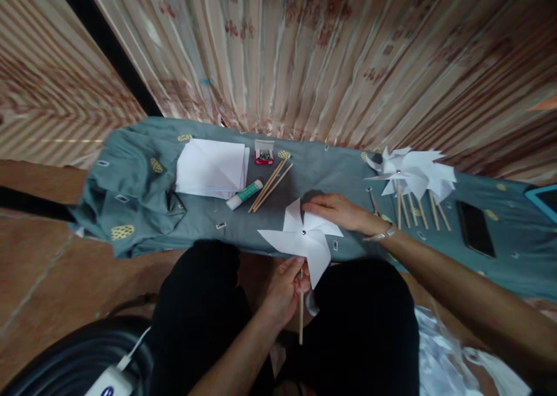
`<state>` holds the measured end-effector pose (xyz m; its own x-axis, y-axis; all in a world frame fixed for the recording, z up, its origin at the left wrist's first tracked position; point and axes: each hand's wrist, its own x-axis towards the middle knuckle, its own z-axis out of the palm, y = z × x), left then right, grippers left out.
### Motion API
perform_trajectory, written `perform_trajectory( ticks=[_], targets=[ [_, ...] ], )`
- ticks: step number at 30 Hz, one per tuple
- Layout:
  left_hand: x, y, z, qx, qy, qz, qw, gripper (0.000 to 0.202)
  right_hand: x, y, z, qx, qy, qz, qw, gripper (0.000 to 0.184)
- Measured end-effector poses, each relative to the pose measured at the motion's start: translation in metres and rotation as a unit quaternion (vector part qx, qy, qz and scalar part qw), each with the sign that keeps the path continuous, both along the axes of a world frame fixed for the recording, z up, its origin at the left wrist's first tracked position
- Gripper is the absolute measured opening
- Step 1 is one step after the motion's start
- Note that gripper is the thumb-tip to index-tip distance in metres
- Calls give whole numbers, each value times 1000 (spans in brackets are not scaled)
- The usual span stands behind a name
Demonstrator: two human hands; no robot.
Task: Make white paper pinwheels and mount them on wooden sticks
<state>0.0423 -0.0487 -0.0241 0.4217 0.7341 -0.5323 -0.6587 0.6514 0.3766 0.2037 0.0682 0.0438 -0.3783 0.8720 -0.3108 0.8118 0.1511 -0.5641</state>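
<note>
A white paper pinwheel point(314, 246) with a silver pin at its centre faces up in front of my knees. Its thin wooden stick point(301, 320) points down toward me, and my left hand point(287, 285) is closed around it just beneath the blades. My right hand point(333, 210) reaches in from the right, its fingers stretched out against the upper right blade; part of that blade hides below the hand. Beyond it lie several loose wooden sticks point(270, 186), a glue stick point(244, 194) and a small red box of metal pins point(264, 152).
A stack of white paper point(211, 166) lies at the left on the grey-green cloth point(143, 210). Several pinwheels point(411, 172) rest in a pile at the right, near a dark phone point(476, 229). A patterned curtain point(278, 59) hangs behind. Plastic bags point(444, 349) lie on the floor.
</note>
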Motion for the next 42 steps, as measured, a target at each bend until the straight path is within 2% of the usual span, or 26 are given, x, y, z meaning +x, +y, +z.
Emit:
perform_trajectory(
  ticks=[2, 3, 5, 7, 11, 14, 15, 17, 19, 21, 28, 34, 42],
  targets=[
    [-3, 5, 5, 13, 5, 9, 1000, 45, 7, -8, 2, 72, 45, -76, 994, 49],
    [-4, 8, 8, 23, 8, 11, 1000, 44, 10, -12, 2, 130, 67, -122, 982, 47],
    [-5, 15, 15, 48, 14, 12, 999, 45, 16, -21, 3, 228, 103, -208, 946, 47],
    [-5, 26, 25, 75, 15, 15, 997, 44, 18, -28, 2, 281, 133, -279, 909, 47],
    [-3, 57, 47, 97, 8, 49, 994, 39, 13, -42, -7, 317, 230, -369, 843, 45],
    [-1, 83, 62, 114, 16, 57, 992, 34, -2, -53, -22, 272, 322, -417, 806, 44],
    [1, 92, 66, 125, 24, 57, 990, 31, -8, -57, -27, 234, 343, -415, 809, 42],
    [6, 106, 69, 144, 44, 64, 987, 24, -20, -64, -36, 158, 376, -372, 834, 42],
    [11, 116, 68, 152, 63, 74, 984, 21, -31, -67, -40, 101, 393, -313, 859, 42],
    [15, 121, 63, 152, 77, 74, 983, 21, -38, -67, -42, 76, 393, -284, 872, 40],
    [18, 125, 40, 137, 95, 75, 983, 22, -42, -56, -55, 85, 368, -275, 884, 34],
    [16, 132, 35, 136, 123, 61, 981, 13, -48, -51, -64, 81, 369, -289, 880, 33],
    [13, 138, 30, 158, 117, 52, 979, 26, -49, -44, -66, 94, 361, -296, 879, 30]
  ],
)
